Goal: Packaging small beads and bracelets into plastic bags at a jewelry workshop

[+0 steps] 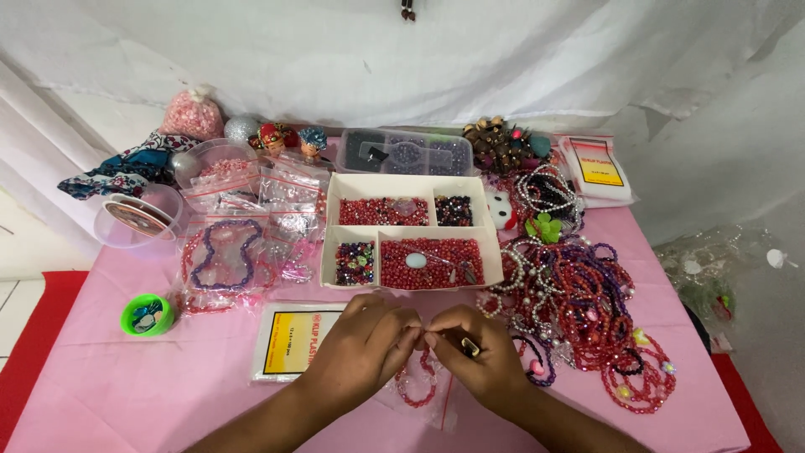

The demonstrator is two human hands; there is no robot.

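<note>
My left hand (pixel 360 344) and my right hand (pixel 478 352) meet fingertip to fingertip above the pink tablecloth (pixel 126 386), near the front edge. Both pinch a small clear plastic bag (pixel 419 390) holding a red bead bracelet, which hangs below the fingers. A small dark and gold object (pixel 470 346) sits against my right fingers. Just behind the hands stands a white divided tray (pixel 411 231) filled with red and dark beads.
A heap of red, purple and pearl bead strands (pixel 579 302) lies to the right. Clear bags of beads (pixel 235 243) lie to the left, with a green round tub (pixel 147 315), a clear lidded container (pixel 138 216) and a pack of plastic bags (pixel 289 340).
</note>
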